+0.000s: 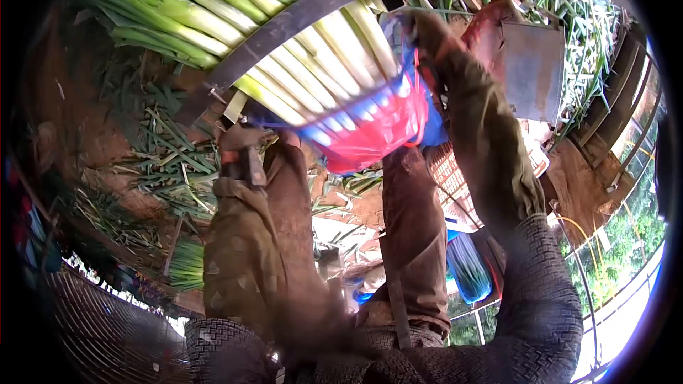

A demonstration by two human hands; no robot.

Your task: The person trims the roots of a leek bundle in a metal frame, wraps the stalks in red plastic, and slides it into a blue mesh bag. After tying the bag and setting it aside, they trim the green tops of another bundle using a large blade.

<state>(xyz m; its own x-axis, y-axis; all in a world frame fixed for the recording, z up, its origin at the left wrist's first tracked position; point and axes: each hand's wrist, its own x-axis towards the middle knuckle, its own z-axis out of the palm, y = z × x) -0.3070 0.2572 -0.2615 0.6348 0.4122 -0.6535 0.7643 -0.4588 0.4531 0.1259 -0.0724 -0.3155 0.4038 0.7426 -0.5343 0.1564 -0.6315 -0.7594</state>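
Long leeks [320, 64] lie under a curved dark metal band [284, 25]. Their white ends are inside a red and blue plastic bag [377, 124]. At the band's lower left end, my left hand [239, 139] is closed on the stretched edge of the bag; its fingertips are partly hidden. On the other side, near the square metal tube end, my right hand [429, 34] is closed on the bag's opposite edge, blurred by motion. The green tops of the leeks extend to the upper left.
Cut leaves [174, 160] litter the brown ground at left, with another pile [580, 35] at upper right. A grey metal plate [532, 67] stands right of my right forearm. Below the bag are a pale crate [455, 188] and a wrapped leek bundle [468, 270].
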